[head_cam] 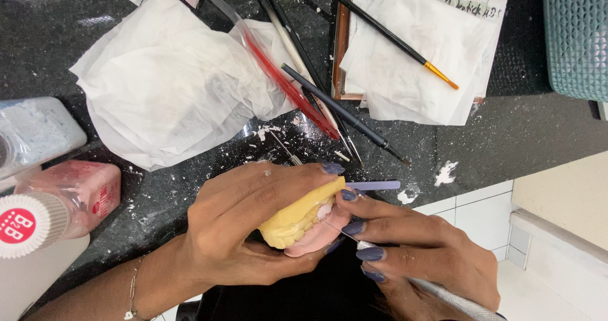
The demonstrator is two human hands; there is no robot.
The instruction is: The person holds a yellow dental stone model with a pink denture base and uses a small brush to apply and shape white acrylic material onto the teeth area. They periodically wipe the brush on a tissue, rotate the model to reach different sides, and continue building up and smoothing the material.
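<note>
Black speckled stone counter (pixel 538 137) fills most of the frame, dusted with white crumbs and littered with crumpled white tissues (pixel 171 80) at upper left, a fan of thin brushes (pixel 329 99) at top centre, a tissue-covered tray (pixel 418 42) at upper right and a pink bottle with a ribbed white cap (pixel 57 207) at the left edge. Low in the middle, the left hand (pixel 253 223) wraps around a yellow dental cast (pixel 297 216) with a pink wax base (pixel 316 239), thumb along the top and fingers curled beneath it, holding it off the counter near the front edge. The right hand (pixel 424 248) pinches a slim metal instrument (pixel 443 292), its knurled handle running to the lower right corner and its fine tip laid against the pink wax just beside the teeth; the right fingers brace against the cast.

Judging by the grip, the risks look like these: a slip of the sharp tip could gouge the soft wax or nick the left thumb, since the digits sit so close; pressing too hard might crack the brittle yellow stone; and the cast, held over the counter's edge, could fall if the left hand loosens
</note>
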